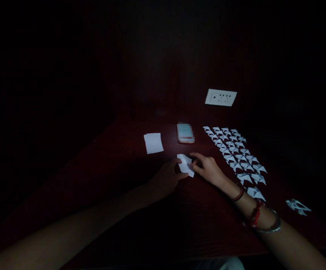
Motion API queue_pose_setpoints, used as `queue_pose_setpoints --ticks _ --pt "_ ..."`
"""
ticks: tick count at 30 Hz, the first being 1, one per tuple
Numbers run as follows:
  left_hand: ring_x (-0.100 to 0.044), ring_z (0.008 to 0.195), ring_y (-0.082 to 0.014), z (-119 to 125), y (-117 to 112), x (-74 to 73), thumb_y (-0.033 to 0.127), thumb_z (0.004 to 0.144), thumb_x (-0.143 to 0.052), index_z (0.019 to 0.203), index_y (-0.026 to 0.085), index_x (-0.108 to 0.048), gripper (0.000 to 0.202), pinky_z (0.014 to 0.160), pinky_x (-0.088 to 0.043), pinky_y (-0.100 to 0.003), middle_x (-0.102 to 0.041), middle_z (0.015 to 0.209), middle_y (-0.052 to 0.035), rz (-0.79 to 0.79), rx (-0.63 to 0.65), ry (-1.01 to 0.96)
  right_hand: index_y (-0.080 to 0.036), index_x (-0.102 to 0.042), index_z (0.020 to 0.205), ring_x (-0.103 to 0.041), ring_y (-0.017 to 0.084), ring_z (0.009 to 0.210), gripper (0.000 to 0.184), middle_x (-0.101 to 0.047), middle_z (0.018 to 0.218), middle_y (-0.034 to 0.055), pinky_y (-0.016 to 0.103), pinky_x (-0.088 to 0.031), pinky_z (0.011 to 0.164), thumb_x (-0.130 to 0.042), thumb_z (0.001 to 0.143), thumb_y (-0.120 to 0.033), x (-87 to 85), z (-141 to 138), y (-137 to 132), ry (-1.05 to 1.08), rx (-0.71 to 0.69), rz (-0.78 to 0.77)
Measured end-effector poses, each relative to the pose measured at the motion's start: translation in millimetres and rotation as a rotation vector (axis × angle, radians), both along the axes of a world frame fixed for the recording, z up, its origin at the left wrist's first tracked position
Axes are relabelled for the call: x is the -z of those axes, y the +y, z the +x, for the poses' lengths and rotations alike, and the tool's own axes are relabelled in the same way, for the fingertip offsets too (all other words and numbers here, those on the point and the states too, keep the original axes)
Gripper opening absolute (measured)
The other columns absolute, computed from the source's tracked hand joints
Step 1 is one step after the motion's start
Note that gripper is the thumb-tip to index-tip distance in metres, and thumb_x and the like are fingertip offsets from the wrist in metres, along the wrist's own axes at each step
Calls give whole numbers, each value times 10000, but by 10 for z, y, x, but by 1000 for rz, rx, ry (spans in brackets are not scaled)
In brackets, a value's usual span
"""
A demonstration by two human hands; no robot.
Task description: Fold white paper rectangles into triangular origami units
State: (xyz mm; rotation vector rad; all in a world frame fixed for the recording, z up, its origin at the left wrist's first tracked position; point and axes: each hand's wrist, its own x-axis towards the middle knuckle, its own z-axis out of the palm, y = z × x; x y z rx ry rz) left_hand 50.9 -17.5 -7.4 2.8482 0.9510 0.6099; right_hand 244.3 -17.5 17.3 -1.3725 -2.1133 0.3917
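Observation:
A small white sheet of paper (186, 167) with creases lies on the dark red table between my two hands. From the left, my left hand (167, 175) holds its edge, with the thumb at the near corner and the fingers at the far side. My right hand (208, 168) grips the sheet's right side, its thumb on the paper and its index finger curved over the far edge. Just beyond is a lit phone (185, 133), its screen blurred. To its left rests a stack of square white paper (153, 143).
Rows of folded white paper pieces (232, 144) cover the table's right side, beside my right forearm. Another small white folded bundle (298, 206) lies at the far right. A socket plate (221, 97) is on the back wall. The surroundings are very dark.

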Motion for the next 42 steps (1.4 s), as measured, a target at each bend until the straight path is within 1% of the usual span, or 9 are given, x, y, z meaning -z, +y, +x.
queue_pose_setpoints --ticks 6,10,12,17,22,28,32,36,42 --pt "-277 1152 -272 -26 -21 1 81 728 -460 1035 277 -547 375 888 -335 -425 -195 1306 -25 55 -39 -45 -153 -559 981 -560 107 619 274 -617 703 8 220 -412 616 -468 722 -148 19 23 56 -5 51 -1" --pt "-209 1188 -317 -34 -23 30 71 709 -468 1097 267 -504 436 900 -284 -490 -213 1318 -47 62 -92 -2 -171 -562 926 -548 104 607 247 -606 695 -6 215 -400 598 -478 696 -142 34 29 77 26 66 -5" --pt "-208 1192 -315 -40 -8 54 70 711 -458 1109 271 -490 447 899 -263 -511 -252 1304 -55 47 -81 25 -172 -559 908 -543 103 598 233 -601 688 -9 211 -394 586 -481 690 -147 34 29 80 34 72 -6" --pt "-209 1204 -258 -53 25 91 61 714 -430 1100 238 -481 427 940 -232 -472 -329 1261 -51 52 -11 -3 -167 -560 863 -530 101 568 185 -590 650 -11 204 -381 560 -450 714 -168 21 25 80 44 69 -10" --pt "-207 1205 -237 -65 10 100 53 718 -406 1115 212 -450 430 949 -246 -438 -349 1241 -51 55 39 -9 -170 -554 936 -532 97 576 267 -588 652 -15 197 -380 570 -456 690 -133 21 32 89 40 89 -13" --pt "-216 1201 -231 -22 89 96 67 712 -395 1075 201 -457 392 956 -239 -429 -345 1232 -57 40 34 -28 -169 -565 864 -510 97 554 210 -578 651 -14 199 -369 544 -458 684 -148 19 22 94 10 103 -12" --pt "-238 1192 -221 22 153 85 67 703 -382 1046 202 -463 377 953 -248 -425 -396 1193 -40 30 59 -53 -163 -565 835 -509 98 554 183 -576 647 -8 199 -364 535 -440 702 -155 27 16 96 20 94 4" --pt "-234 1194 -225 31 120 60 68 713 -386 1039 196 -470 360 959 -231 -426 -380 1216 -40 87 76 -31 -161 -566 827 -513 98 561 175 -588 662 -1 197 -366 540 -435 712 -153 37 23 100 32 91 -8" --pt "-296 1151 -229 28 53 -3 80 732 -398 1083 200 -462 377 939 -252 -413 -439 1161 -45 117 39 18 -166 -576 819 -518 99 568 157 -591 661 -3 193 -362 540 -461 713 -173 35 36 102 30 88 -23"
